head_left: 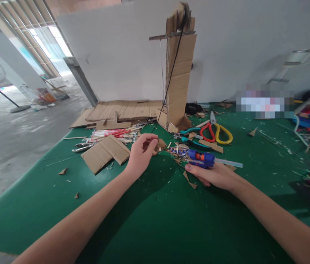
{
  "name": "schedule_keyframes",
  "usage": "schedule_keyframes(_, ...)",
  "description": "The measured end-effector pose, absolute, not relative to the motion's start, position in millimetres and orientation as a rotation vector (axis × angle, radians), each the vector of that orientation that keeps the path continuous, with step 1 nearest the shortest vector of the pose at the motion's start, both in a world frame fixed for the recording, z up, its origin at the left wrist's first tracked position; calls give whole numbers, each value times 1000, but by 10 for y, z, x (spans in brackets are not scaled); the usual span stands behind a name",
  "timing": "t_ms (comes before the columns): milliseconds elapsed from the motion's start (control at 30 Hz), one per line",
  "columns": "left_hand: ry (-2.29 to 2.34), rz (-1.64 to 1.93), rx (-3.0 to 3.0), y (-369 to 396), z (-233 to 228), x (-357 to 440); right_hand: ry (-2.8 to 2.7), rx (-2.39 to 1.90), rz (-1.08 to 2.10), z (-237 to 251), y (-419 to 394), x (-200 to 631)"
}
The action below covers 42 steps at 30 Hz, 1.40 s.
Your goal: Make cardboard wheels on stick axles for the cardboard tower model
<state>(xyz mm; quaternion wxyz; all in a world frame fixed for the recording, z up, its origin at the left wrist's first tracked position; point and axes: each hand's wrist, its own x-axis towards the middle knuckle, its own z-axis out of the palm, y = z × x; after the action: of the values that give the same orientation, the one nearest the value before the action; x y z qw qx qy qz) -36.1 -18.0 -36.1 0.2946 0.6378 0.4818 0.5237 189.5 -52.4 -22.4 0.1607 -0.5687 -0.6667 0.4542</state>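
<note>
1. Head view: one blue hot-glue gun lies clamped in the right hand, low over the green tabletop.
2. One left hand pinches a small brown cardboard scrap, mostly hidden.
3. Two scissors, beyond.

This is a craft workshop, set in a bare, industrial-looking hall. A green tabletop is littered with cardboard scraps and shavings. Beyond the fingers stands a tall cardboard tower against a plain white partition. Just right of it lie scissors and pliers; a blue glue gun sits by the fingers. Off to the left, a grey concrete floor runs to large windows.
</note>
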Motion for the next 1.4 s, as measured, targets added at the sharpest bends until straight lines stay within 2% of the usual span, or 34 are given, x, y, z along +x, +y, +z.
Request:
schedule_keyframes(367,1071,1349,1254,-193,-361,-275,-1820,-1604,1266,-329,-522,1906)
schedule_keyframes(900,1051,1265,1251,-206,-344,-293,-1837,-1647,1244,-333,-499,1902)
schedule_keyframes(1400,1116,1220,1428,-171,-326,-328,-1730,-1432,1314,-405,-459,1922)
